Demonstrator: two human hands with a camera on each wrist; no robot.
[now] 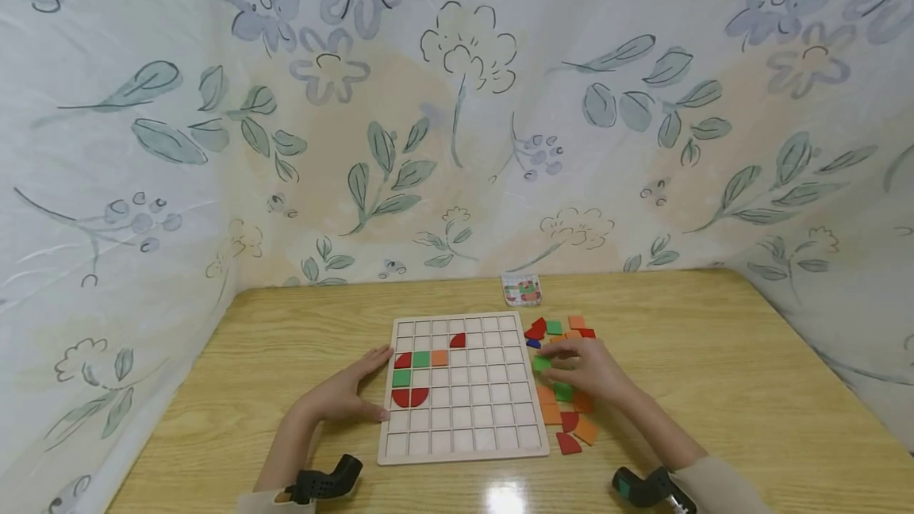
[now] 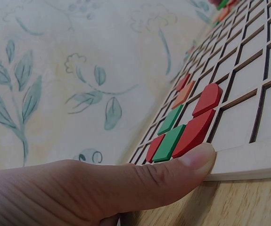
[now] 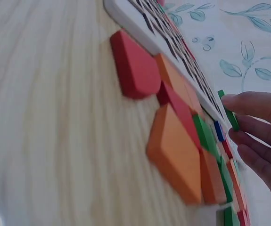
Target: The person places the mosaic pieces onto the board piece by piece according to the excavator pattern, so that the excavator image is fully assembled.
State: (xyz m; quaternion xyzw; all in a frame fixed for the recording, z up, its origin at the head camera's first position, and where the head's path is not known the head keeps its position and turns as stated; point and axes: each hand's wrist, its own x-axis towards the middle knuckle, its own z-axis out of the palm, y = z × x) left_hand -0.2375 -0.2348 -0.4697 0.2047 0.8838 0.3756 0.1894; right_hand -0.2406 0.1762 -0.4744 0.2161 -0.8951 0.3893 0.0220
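A pale wooden grid board [image 1: 464, 441] lies on the table in the head view. My left hand [image 1: 337, 395] rests along its left edge, thumb and fingers stretched out; the left wrist view has the thumb [image 2: 199, 155] on the board's rim beside a red tile [image 2: 197, 133]. Between the fingertips of my right hand [image 1: 591, 371] is a thin green square tile [image 3: 228, 111], pinched just right of the board over the loose pieces. Set in the grid's left part are red quarter-round tiles [image 1: 401, 397], green squares [image 1: 421, 359] and an orange square [image 1: 439, 358].
Loose orange, red, green and blue tiles [image 1: 585, 430] lie in a strip along the board's right side. A small patterned card [image 1: 522, 290] sits at the table's back edge. Behind the wooden table [image 1: 286, 324] hangs a floral cloth [image 1: 457, 141].
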